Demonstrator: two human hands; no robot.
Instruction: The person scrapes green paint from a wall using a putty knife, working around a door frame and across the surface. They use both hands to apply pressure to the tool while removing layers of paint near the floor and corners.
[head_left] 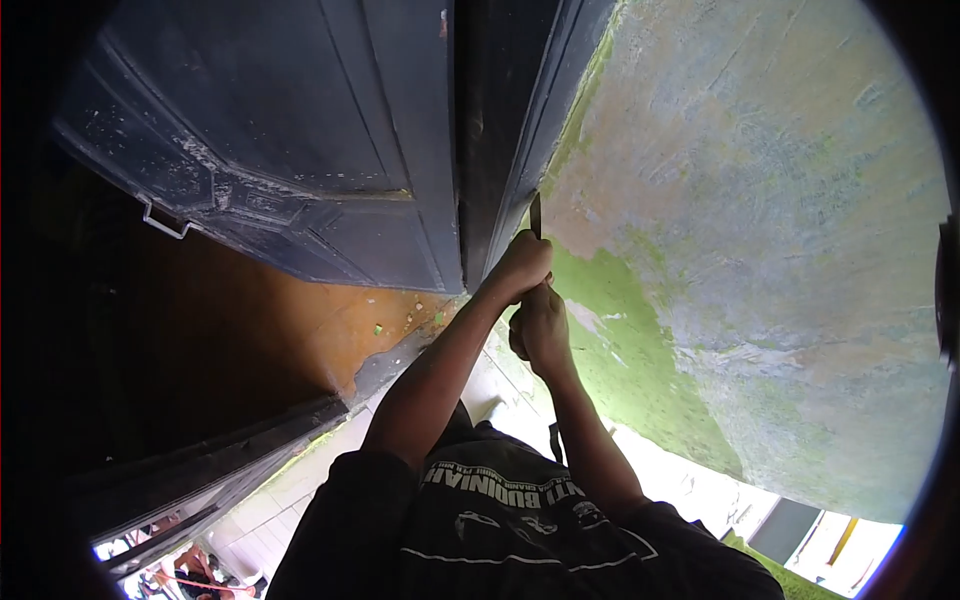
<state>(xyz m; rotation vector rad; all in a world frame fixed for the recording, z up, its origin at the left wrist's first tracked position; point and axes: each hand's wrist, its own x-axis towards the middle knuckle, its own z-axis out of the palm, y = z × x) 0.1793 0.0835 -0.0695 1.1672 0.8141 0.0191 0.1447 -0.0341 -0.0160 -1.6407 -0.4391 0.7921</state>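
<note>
My left hand [525,265] is wrapped around a scraper with a narrow dark blade [535,215] that points up and away from me. Just behind it, my right hand [540,322] is closed around the lower part of the same tool; the fingers cover its handle. The blade's tip is at the edge of the wall [760,190], right where it meets the dark door frame [530,130]. Green paint [610,310] still covers the wall's lower part, while the area above is bare, patchy grey with brownish spots.
A dark panelled door [300,130] with a metal handle [165,222] stands to my left. Paint chips [379,328] lie on the orange-brown floor [310,330] by the threshold. Pale tiles [265,535] are beneath me. Through an opening at lower left, people [195,570] appear small.
</note>
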